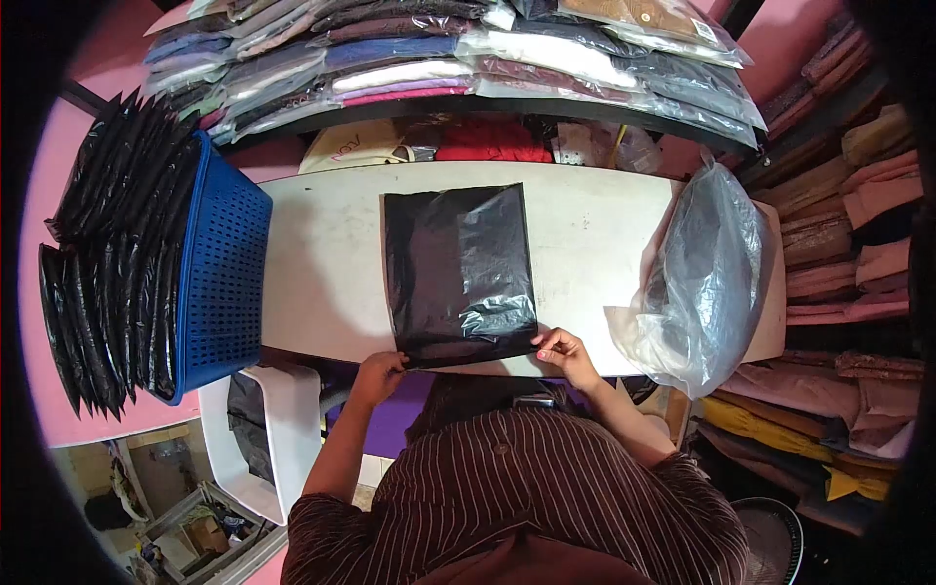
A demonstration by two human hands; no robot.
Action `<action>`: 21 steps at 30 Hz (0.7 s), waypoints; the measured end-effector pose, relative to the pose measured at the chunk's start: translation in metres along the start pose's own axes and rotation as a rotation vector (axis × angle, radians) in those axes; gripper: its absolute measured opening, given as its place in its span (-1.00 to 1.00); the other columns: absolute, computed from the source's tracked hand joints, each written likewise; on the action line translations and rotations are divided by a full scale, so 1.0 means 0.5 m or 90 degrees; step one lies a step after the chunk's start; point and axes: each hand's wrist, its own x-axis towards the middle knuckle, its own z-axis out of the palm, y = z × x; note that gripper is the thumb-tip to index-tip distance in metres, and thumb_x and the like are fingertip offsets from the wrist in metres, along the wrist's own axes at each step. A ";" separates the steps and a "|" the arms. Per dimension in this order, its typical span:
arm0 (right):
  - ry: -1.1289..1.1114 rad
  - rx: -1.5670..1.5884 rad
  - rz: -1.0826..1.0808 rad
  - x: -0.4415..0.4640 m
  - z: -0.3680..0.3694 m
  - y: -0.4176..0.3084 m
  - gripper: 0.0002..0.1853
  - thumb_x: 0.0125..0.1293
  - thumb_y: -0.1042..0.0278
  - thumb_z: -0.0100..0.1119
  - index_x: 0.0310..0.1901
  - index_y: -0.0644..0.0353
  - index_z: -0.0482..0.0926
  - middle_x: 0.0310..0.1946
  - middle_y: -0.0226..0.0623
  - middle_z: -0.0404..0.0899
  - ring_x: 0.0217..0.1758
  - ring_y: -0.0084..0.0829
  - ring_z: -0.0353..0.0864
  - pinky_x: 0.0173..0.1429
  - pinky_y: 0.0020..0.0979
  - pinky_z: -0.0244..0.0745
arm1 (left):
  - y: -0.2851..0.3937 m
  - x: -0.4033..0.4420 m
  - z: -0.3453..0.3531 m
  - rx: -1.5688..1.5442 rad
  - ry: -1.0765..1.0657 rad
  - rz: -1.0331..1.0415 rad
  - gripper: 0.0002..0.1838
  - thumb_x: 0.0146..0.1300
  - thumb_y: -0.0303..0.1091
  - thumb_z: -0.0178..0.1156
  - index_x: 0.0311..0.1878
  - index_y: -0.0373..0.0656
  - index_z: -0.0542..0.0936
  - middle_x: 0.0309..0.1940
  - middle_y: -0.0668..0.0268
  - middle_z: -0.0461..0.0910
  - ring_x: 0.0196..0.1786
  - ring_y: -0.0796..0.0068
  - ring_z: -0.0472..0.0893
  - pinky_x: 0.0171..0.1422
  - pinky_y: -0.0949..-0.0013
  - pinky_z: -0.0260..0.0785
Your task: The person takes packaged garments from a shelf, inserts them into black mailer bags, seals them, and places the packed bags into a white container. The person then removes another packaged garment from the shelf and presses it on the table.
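A black plastic mailing bag (424, 263) lies flat on the white table (595, 224), its lower edge close to the table's front. At the bag's lower left corner, my left hand (381, 376) pinches the edge between thumb and fingers. My right hand (567, 355) grips the lower right corner the same way, with its fingers bent. Light glints off creases in the plastic near the right side. What the bag contains, if anything, is hidden.
On the left stands a blue basket (226, 263) packed with several black bags (122, 253). A large translucent plastic bag (710, 278) rests at the table's right end. Wrapped clothes (400, 73) fill a shelf behind; folded fabrics (838, 283) are stacked at right.
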 end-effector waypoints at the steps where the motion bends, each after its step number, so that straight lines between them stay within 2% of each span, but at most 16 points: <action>1: 0.011 0.013 -0.010 0.000 0.000 0.001 -0.90 0.26 0.56 0.25 -0.30 0.16 0.51 -0.18 -0.35 0.60 -0.11 -0.59 0.51 0.08 -0.48 0.41 | 0.002 0.000 -0.003 0.007 0.000 0.002 -0.80 -0.16 -0.61 0.30 -0.42 -0.23 0.51 -0.18 0.18 0.69 0.02 0.13 0.63 0.11 0.14 0.45; 4: 0.044 0.092 -0.040 0.011 -0.020 0.000 -0.89 0.27 0.55 0.24 -0.33 0.16 0.49 -0.17 -0.34 0.60 -0.10 -0.56 0.52 0.10 -0.46 0.40 | -0.004 -0.002 -0.002 0.011 0.003 0.003 -0.81 -0.15 -0.61 0.28 -0.41 -0.24 0.50 -0.17 0.17 0.69 0.02 0.12 0.63 0.10 0.14 0.46; 6: 0.039 0.066 -0.013 0.006 -0.036 -0.005 -0.89 0.29 0.55 0.22 -0.32 0.15 0.48 -0.18 -0.33 0.60 -0.07 -0.52 0.53 0.13 -0.44 0.39 | -0.002 -0.002 -0.002 0.008 0.003 0.001 -0.81 -0.15 -0.61 0.26 -0.41 -0.24 0.50 -0.16 0.16 0.69 0.02 0.11 0.63 0.10 0.15 0.46; 8: 0.050 0.026 -0.005 -0.001 -0.040 -0.009 -0.82 0.24 0.46 0.31 -0.18 0.14 0.50 -0.11 -0.32 0.57 0.00 -0.51 0.51 0.16 -0.41 0.37 | 0.009 0.002 -0.004 0.010 -0.006 -0.044 -0.82 -0.14 -0.62 0.23 -0.40 -0.24 0.49 -0.16 0.15 0.68 0.03 0.12 0.63 0.10 0.15 0.47; 9: 0.050 0.027 -0.004 -0.007 -0.034 -0.023 -0.82 0.24 0.46 0.31 -0.18 0.14 0.50 -0.11 -0.32 0.57 0.00 -0.51 0.51 0.16 -0.41 0.37 | 0.012 0.000 -0.006 0.011 -0.007 -0.046 -0.82 -0.14 -0.62 0.23 -0.40 -0.24 0.49 -0.16 0.15 0.68 0.03 0.12 0.63 0.10 0.15 0.47; 11: 0.009 -0.297 -0.025 -0.025 -0.018 -0.068 -0.55 0.09 0.35 0.43 0.01 0.12 0.47 0.06 -0.27 0.50 0.14 -0.38 0.45 0.24 -0.30 0.33 | 0.015 0.000 -0.006 -0.012 -0.004 -0.053 -0.81 -0.14 -0.63 0.22 -0.39 -0.25 0.49 -0.16 0.14 0.68 0.04 0.12 0.63 0.11 0.16 0.47; 12: 0.012 -0.296 -0.024 -0.030 -0.011 -0.084 -0.55 0.09 0.35 0.43 0.01 0.12 0.47 0.06 -0.27 0.50 0.14 -0.38 0.45 0.24 -0.30 0.33 | 0.012 -0.001 -0.004 -0.012 -0.007 -0.052 -0.81 -0.14 -0.63 0.22 -0.39 -0.25 0.49 -0.16 0.14 0.68 0.04 0.12 0.63 0.11 0.16 0.47; 14: -0.110 -0.716 -0.205 -0.033 0.003 -0.104 -0.32 -0.10 0.30 0.50 0.12 0.10 0.43 0.20 -0.24 0.38 0.25 -0.20 0.35 0.30 -0.20 0.27 | 0.007 -0.004 0.000 -0.003 0.014 -0.028 -0.80 -0.14 -0.65 0.21 -0.39 -0.25 0.48 -0.16 0.14 0.68 0.05 0.13 0.63 0.12 0.17 0.46; 15: -0.121 -0.734 -0.189 -0.038 0.006 -0.090 -0.36 -0.11 0.30 0.46 0.09 0.07 0.46 0.24 -0.23 0.34 0.27 -0.10 0.29 0.31 -0.15 0.24 | 0.008 -0.003 -0.001 -0.004 0.011 -0.027 -0.80 -0.14 -0.65 0.21 -0.39 -0.25 0.48 -0.16 0.14 0.68 0.05 0.13 0.63 0.12 0.17 0.46; 16: -0.119 -0.733 -0.186 -0.041 0.007 -0.079 -0.36 -0.11 0.30 0.46 0.09 0.07 0.46 0.24 -0.23 0.34 0.27 -0.10 0.29 0.31 -0.15 0.24 | 0.008 -0.003 -0.002 -0.003 0.008 -0.030 -0.80 -0.14 -0.65 0.21 -0.38 -0.25 0.48 -0.16 0.13 0.68 0.06 0.12 0.63 0.12 0.17 0.46; 18: -0.139 -0.825 -0.230 -0.043 0.012 -0.059 -0.45 -0.06 0.30 0.43 0.05 0.03 0.51 0.22 -0.26 0.37 0.25 -0.13 0.32 0.27 -0.16 0.26 | 0.006 -0.006 0.000 -0.001 0.003 -0.033 -0.79 -0.15 -0.66 0.21 -0.38 -0.24 0.48 -0.16 0.13 0.68 0.06 0.12 0.63 0.13 0.18 0.46; 19: -0.106 -0.819 -0.271 -0.042 0.012 -0.045 -0.61 -0.02 0.31 0.40 -0.09 0.03 0.59 0.16 -0.31 0.44 0.21 -0.18 0.36 0.23 -0.18 0.29 | 0.002 -0.006 0.002 0.007 0.006 -0.025 -0.79 -0.15 -0.66 0.22 -0.38 -0.24 0.48 -0.16 0.13 0.68 0.06 0.12 0.63 0.13 0.18 0.46; 21: -0.083 -0.813 -0.291 -0.040 0.005 -0.026 -0.68 -0.02 0.33 0.40 -0.17 0.05 0.62 0.10 -0.35 0.48 0.18 -0.21 0.39 0.22 -0.20 0.30 | 0.003 -0.007 0.001 0.016 0.010 -0.016 -0.79 -0.15 -0.67 0.22 -0.38 -0.25 0.48 -0.16 0.13 0.68 0.06 0.12 0.63 0.12 0.18 0.47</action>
